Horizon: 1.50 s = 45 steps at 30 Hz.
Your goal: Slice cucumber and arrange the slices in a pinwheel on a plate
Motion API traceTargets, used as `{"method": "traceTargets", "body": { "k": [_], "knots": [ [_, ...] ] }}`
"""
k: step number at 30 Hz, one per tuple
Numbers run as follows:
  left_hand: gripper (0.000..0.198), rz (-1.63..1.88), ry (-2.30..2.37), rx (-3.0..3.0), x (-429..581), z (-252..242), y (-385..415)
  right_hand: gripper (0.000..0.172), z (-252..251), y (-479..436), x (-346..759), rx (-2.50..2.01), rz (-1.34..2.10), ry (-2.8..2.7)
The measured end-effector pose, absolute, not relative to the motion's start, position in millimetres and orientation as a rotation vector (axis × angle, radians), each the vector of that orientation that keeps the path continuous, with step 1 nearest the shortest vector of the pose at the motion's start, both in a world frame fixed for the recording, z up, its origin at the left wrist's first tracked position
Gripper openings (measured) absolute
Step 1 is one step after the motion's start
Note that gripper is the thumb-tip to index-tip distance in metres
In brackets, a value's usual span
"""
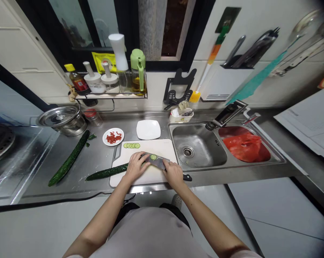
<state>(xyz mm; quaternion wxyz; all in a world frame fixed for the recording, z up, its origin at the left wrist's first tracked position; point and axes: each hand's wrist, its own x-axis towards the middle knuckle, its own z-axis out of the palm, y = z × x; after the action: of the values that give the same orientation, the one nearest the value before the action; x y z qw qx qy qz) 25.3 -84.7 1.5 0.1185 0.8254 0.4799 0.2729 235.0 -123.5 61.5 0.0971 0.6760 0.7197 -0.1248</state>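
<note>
My left hand (136,165) presses on the end of a long green cucumber (106,173), its fingers close to the blade. In my right hand (174,173) is a kitchen knife (159,163), its black handle end sticking out past the palm. One cucumber slice (153,157) clings to the flat of the blade. Both hands are over a white cutting board (159,178). A row of several cucumber slices (131,145) overlaps near the board's far left corner. The cucumber's cut end is hidden behind my left fingers.
Behind the board are a white square plate (148,129) and a small plate (106,135) of chopped red pieces. A second cucumber (70,157) lies left, near a lidded steel pot (76,127). On the right, a double sink (199,166) holds a red plastic bag (243,147).
</note>
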Motion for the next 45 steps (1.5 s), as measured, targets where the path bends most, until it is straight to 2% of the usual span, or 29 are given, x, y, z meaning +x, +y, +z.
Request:
{"method": "traceTargets", "body": {
  "k": [6, 16, 28, 38, 41, 45],
  "knots": [
    [0.036, 0.721, 1.304, 2.551, 31.9, 6.2, -81.9, 0.055, 61.7, -123.1, 235.2, 1.98, -0.353, 2.162],
    [0.023, 0.771, 1.279, 2.542, 39.8, 0.4, -82.2, 0.05, 59.2, -122.1, 237.9, 1.992, -0.31, 2.161],
    [0.025, 0.824, 1.171, 2.592, 53.6, 2.0, -75.8, 0.041, 56.6, -118.9, 246.6, 2.019, -0.217, 2.118],
    [0.023, 0.641, 1.028, 2.481, 52.3, 5.5, -62.9, 0.042, 50.9, -119.5, 251.5, 1.975, -0.199, 2.141],
    [0.024, 0.658, 1.127, 2.313, 55.2, 9.1, -59.3, 0.041, 50.3, -119.6, 253.8, 1.971, -0.204, 2.15],
    [0.022, 0.798, 1.568, 1.904, 58.2, 10.9, -49.1, 0.04, 49.9, -118.7, 256.7, 1.994, -0.226, 2.124]
  ]
}}
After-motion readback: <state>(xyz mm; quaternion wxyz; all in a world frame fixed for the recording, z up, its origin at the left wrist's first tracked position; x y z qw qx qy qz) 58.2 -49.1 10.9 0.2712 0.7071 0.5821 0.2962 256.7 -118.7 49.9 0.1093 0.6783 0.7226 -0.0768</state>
